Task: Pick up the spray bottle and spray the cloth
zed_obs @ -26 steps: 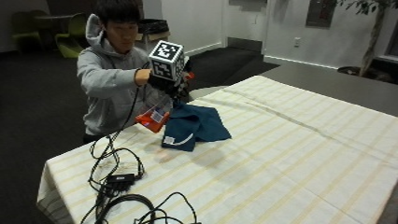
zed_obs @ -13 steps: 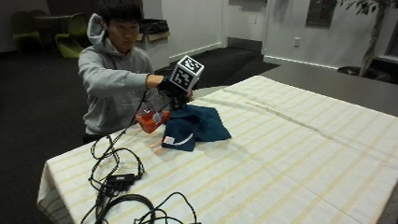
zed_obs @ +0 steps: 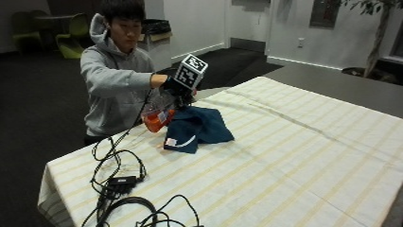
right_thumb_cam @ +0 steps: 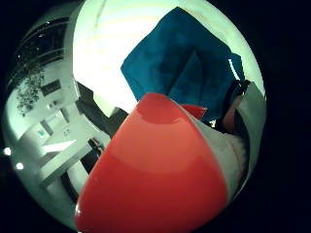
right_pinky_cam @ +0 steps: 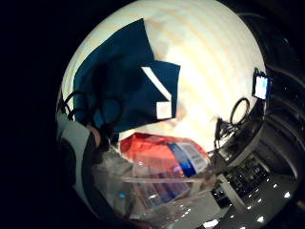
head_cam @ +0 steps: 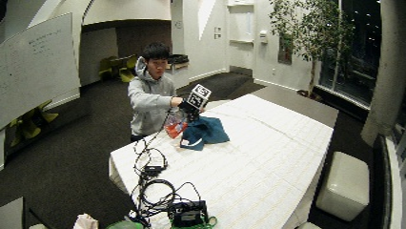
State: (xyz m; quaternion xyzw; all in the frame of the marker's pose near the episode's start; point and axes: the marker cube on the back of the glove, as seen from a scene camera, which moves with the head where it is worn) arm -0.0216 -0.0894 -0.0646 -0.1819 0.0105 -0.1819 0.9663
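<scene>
Bottle now lower, tipped at cloth.
Outside view: right hand (zed_obs: 173,90) grips the spray bottle (zed_obs: 155,117), brought down beside the blue cloth (zed_obs: 200,127) on the table (zed_obs: 302,156); aiming, likely about to spray. Palm views: bottle close, cloth just beyond.

A white tablecloth with pale yellow stripes (zed_obs: 302,161) is covering the long table and hanging over its near corner. A tangle of black cables (zed_obs: 116,184) is lying on the cloth at that end, running around a small black box (zed_obs: 119,182). A leafy indoor tree (head_cam: 304,33) is standing beside the dark windows, a white whiteboard (head_cam: 38,62) is leaning against the far wall, and a white cube-shaped stool (head_cam: 342,183) is sitting on the floor near the table.
</scene>
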